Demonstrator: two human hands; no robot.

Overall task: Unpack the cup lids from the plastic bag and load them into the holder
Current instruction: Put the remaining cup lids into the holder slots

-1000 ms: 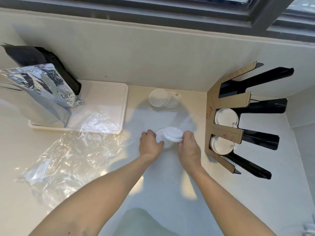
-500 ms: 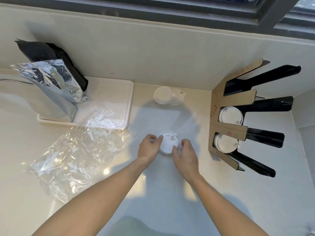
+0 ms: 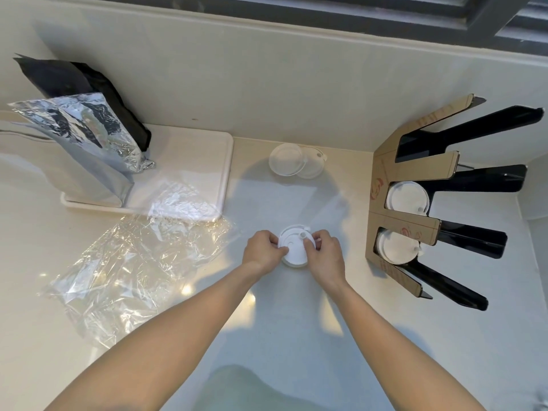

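A small stack of white cup lids (image 3: 293, 246) rests on the counter at the middle of the view. My left hand (image 3: 262, 252) grips its left edge and my right hand (image 3: 324, 253) grips its right edge, fingertips over the top lid. Two more lids (image 3: 293, 164) lie near the back wall. The cardboard and black holder (image 3: 406, 226) stands at the right, with white lids in its two middle slots (image 3: 407, 198). The clear plastic bag (image 3: 130, 268) lies flat and crumpled to the left.
A white tray (image 3: 204, 161) sits at the back left with a silver foil pouch (image 3: 74, 143) and a black pouch (image 3: 74, 81) on it. The wall runs along the back and a corner closes in at the right.
The stack was tilted up between my hands a second ago; it now sits flat on the counter with both hands pressed around it.
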